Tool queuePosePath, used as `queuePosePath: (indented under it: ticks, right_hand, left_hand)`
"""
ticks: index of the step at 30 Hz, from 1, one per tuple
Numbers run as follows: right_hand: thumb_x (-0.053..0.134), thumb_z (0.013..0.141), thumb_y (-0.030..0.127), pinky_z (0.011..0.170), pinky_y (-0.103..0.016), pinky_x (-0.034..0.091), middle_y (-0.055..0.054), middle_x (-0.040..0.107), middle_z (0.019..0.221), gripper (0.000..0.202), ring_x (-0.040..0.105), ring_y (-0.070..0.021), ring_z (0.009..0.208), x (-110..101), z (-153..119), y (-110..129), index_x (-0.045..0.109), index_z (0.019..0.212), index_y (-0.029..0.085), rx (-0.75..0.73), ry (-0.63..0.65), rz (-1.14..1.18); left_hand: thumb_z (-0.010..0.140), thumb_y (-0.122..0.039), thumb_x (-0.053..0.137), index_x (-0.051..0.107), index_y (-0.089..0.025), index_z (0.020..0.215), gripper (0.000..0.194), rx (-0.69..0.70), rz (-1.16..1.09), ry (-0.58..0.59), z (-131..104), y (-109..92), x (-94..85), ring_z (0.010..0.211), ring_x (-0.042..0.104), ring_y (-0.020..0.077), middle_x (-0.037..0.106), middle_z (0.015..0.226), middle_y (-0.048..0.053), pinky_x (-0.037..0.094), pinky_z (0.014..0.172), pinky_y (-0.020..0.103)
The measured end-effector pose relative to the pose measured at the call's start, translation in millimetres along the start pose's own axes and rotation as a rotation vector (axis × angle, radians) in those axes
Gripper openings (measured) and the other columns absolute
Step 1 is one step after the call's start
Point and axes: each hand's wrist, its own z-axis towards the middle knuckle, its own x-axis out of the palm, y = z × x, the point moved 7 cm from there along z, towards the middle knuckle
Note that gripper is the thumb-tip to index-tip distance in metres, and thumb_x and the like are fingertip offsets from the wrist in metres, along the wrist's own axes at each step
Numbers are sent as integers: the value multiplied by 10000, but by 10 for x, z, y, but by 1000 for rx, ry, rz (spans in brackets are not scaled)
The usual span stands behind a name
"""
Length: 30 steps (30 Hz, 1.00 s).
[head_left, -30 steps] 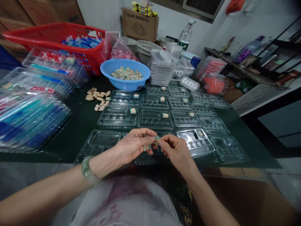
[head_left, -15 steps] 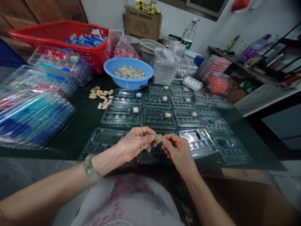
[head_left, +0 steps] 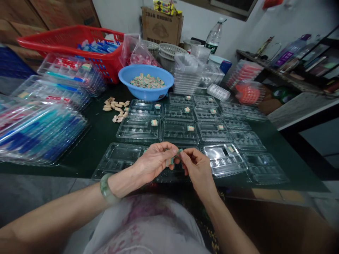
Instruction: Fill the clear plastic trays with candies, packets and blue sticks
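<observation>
My left hand [head_left: 160, 158], with a green bangle [head_left: 106, 188] on its wrist, is closed around small striped blocks that look like erasers. One green-edged eraser [head_left: 169, 161] shows below its thumb. The fingertips of my right hand [head_left: 195, 163] pinch another small eraser [head_left: 180, 151] right beside the left thumb. Both hands are over the front row of clear plastic trays and partly hide the middle one. Next to my right hand lies a clear tray [head_left: 225, 160] with one eraser [head_left: 231, 149] in its upper right corner. Several trays behind hold one eraser each.
A blue basin [head_left: 124, 83] of erasers stands behind the trays. Peanuts [head_left: 116, 106] lie left of them. Stacked packs of pens [head_left: 42, 130] fill the left side, near a red basket [head_left: 111, 67]. Stacked clear trays [head_left: 186, 76] and a water bottle [head_left: 214, 37] are at the back.
My right hand has drawn slightly left, closer to the left one. The eraser between the fingertips is turned and shows less of its striped face. The view has shifted a little.
</observation>
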Motion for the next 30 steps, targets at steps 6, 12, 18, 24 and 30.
queuePosePath:
  ticks: [6, 12, 18, 24, 30]
  right_hand:
    - [561, 818, 351, 487, -205, 351, 32, 517, 615, 168, 448, -86, 540, -284, 26, 2, 602, 816, 188, -22, -115, 0]
    - [585, 803, 320, 494, -204, 327, 41, 489, 588, 144, 410, -74, 530, -194, -91, 114, 618, 774, 182, -4, 19, 33]
    - [602, 778, 293, 461, -198, 301, 41, 490, 583, 148, 375, -64, 497, 166, -159, 137, 618, 721, 158, 27, 61, 128]
    - [588, 786, 305, 495, -202, 328, 38, 522, 619, 147, 397, -68, 514, 199, -60, 70, 621, 756, 165, -17, -40, 84]
    - [593, 770, 277, 568, -219, 385, 5, 587, 698, 134, 493, -107, 615, 183, -12, 48, 604, 724, 152, -93, -105, -16]
  left_hand:
    - [756, -103, 495, 595, -88, 874, 155, -65, -249, 13, 23, 7, -34, 839, 601, 261, 602, 866, 130, 470, 626, 316]
    - [705, 4, 484, 585, -69, 880, 214, 7, -298, -24, 56, 2, -107, 892, 602, 273, 607, 910, 145, 476, 772, 364]
    - [743, 4, 478, 550, -90, 953, 241, 49, -256, -100, 39, 4, -107, 952, 589, 241, 616, 942, 158, 466, 810, 303]
    - [776, -43, 509, 545, -114, 979, 218, 137, -256, -56, 5, -32, -91, 989, 566, 208, 608, 974, 126, 388, 936, 338]
    - [797, -78, 500, 551, -117, 972, 186, 177, -257, -54, -37, -49, -64, 975, 561, 184, 607, 964, 106, 365, 945, 332]
